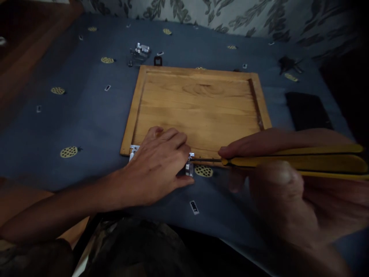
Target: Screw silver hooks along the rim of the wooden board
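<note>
A framed wooden panel [198, 111], like a small cabinet door, lies flat on the blue cloth. My left hand [160, 165] is closed over its near edge, with the thumb below, against a silvery metal hinge [188, 169]. Bright metal of another fitting [134, 148] shows at the panel's near left corner, partly covered by that hand. In my right hand [288, 192] is a screwdriver [294, 161] with a yellow and black handle. Its thin shaft points left, and the tip reaches the hinge. The right hand is slightly blurred.
Loose metal hinge parts [141, 50] lie beyond the panel's far left corner, near a small dark square ring [158, 60]. To the right are a dark flat object [308, 110] and a small black item [288, 64]. A leaf-patterned fabric [210, 15] borders the back.
</note>
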The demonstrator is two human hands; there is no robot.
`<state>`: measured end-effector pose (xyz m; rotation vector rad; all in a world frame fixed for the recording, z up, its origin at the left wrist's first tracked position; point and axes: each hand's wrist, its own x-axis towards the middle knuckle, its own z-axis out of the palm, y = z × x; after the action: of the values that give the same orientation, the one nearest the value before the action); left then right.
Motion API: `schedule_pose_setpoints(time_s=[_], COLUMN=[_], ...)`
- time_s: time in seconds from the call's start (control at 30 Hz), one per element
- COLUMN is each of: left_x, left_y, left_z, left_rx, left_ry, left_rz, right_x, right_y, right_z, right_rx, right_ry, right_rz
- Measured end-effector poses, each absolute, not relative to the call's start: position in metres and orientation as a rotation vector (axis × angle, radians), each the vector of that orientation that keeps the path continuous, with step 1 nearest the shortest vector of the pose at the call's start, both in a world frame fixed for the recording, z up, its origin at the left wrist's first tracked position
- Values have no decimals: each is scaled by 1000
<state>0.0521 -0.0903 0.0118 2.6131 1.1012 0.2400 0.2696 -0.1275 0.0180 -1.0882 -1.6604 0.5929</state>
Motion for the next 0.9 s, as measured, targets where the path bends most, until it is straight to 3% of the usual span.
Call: schedule_pose_setpoints(time_s=[0.23,0.6,0.9], left_x=[52,52,53], left_y=[-90,-88,-89], left_z=[12,6,9], left_rx=[2583,2579,2571], left_ry=[1097,1095,1126], left_rz=[223,306,263], right_x=[249,272,248], right_y=[-111,-106,-118], right_z=[42,40,33], right_rx=[-1010,-968,-1031], right_ry=[-1862,-1844,-1610], right_rz=[458,889,682])
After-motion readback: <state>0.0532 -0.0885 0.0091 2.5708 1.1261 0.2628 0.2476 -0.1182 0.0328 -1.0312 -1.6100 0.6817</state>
